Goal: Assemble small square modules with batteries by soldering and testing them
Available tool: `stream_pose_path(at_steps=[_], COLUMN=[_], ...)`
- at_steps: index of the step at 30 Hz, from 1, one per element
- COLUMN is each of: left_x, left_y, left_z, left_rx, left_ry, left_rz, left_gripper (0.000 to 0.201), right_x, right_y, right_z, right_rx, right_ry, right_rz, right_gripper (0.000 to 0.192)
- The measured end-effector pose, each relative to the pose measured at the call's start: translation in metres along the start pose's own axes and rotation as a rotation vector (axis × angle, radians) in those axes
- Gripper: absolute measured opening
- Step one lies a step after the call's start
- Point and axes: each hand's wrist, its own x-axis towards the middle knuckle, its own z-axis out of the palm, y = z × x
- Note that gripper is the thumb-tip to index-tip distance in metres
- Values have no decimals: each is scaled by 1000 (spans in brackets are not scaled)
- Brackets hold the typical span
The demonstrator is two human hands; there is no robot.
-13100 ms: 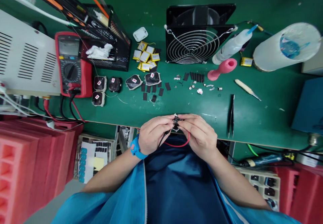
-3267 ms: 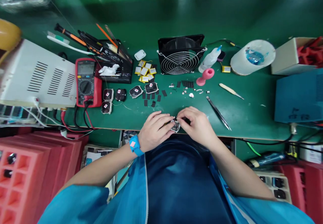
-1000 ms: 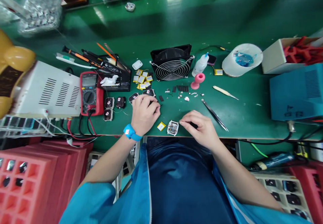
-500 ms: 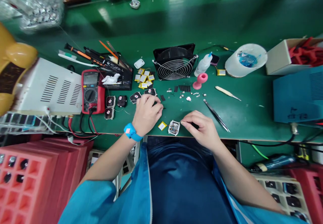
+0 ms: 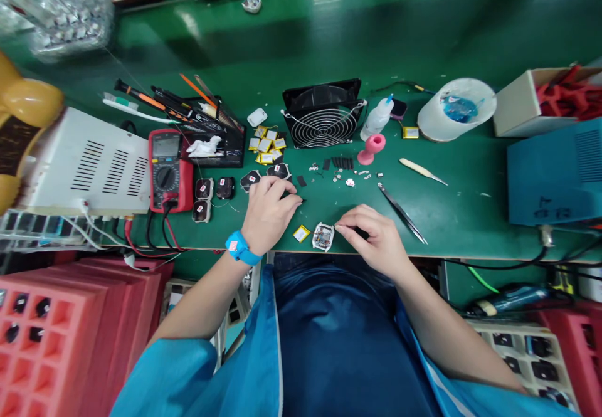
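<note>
The right hand [image 5: 376, 241] rests near the front edge of the counter [image 5: 470, 216], its fingertips pinched together just beside the small open device [image 5: 323, 237]; whether they grip a wire or a fine part is too small to tell. That device lies flat with its circuit side up, so its inside is open to view from above. Just to its left sits a yellow battery cell [image 5: 301, 233], apart from both hands. The left hand [image 5: 269, 213], a blue wrist strap [image 5: 239, 249] on its wrist, reaches farther in, fingers curled down over the black pads [image 5: 301, 180] and dark casings [image 5: 250, 180]; what it grips, if anything, is hidden.

Spare cells [image 5: 267, 144], tiny parts and tweezers [image 5: 402, 213] lie within arm's reach, toward the middle. Toward the back edge stand a fan [image 5: 323, 119], a pink stand [image 5: 371, 148] and a squeeze bottle [image 5: 376, 118]; a red multimeter [image 5: 165, 169] and a white vented box [image 5: 79, 163] fill the left end, a blue box [image 5: 557, 172] the right. The counter is a green mat; a second green bench runs behind, and red trays [image 5: 61, 335] sit below.
</note>
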Motion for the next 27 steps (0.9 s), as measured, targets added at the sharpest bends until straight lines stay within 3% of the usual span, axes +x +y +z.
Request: stream_pose_path(at_steps=[9,14,20,27], left_x=[-2,-14,-37,-38], left_y=[0,14,30,38], left_z=[-2,-7,-11,-5], left_rx=[20,-68,-287,-242], left_ry=[30,38,-64,-118], left_rz=[17,-24,3,-37], left_gripper=[5,7,8,21], right_x=[-1,-3,-15,-31], right_y=[1,0,-2,-13], right_z=[1,2,10,24], right_rx=[-18,-60,-133,-430], right_ry=[0,-4,27,-38], right_rz=[-28,-29,-75,-121], right_gripper=[12,11,14,17])
